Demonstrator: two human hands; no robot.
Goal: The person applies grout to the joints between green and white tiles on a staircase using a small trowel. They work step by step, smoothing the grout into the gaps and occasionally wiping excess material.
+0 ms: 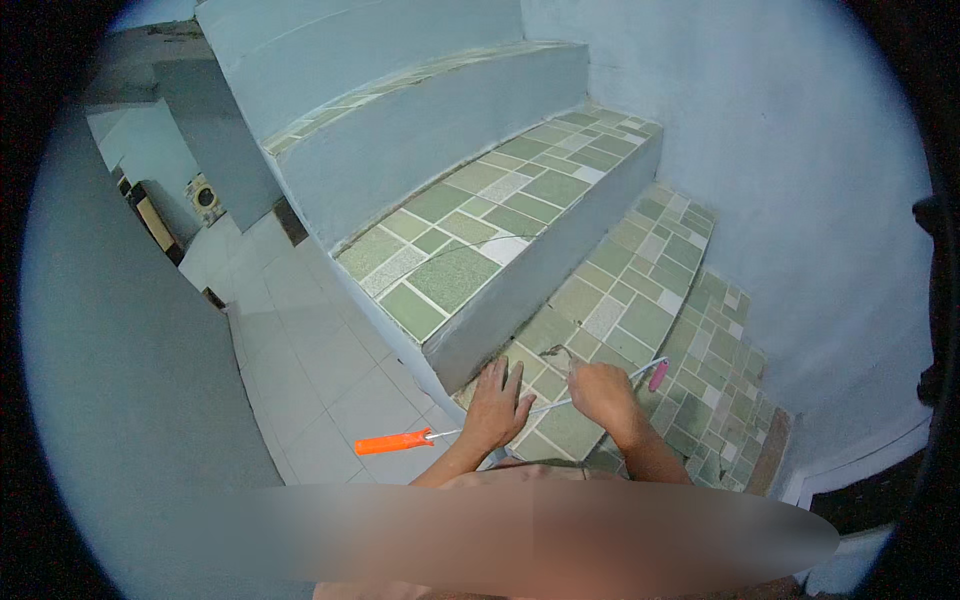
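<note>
My left hand point(497, 405) lies on the green tiled step point(578, 300) beside the step's riser, its fingers stretched out and somewhat apart. To its right, my right hand point(600, 392) is closed with its fingertips down near the tiles; whatever it pinches, if anything, is hidden. A small dark patch point(553, 351) marks the tile just beyond those fingertips. A long paint roller runs crosswise by both hands, partly hidden by them. Its orange handle point(393, 442) sticks out left past the step, and its small pink roller head point(658, 376) is on the right.
Higher steps with pale blue risers point(430, 105) rise ahead. Lower tiled steps point(715, 375) wind down to the right beside a blue wall point(790, 180). White floor tiles point(320, 350) lie below on the left, with a washing machine point(203, 197) far back.
</note>
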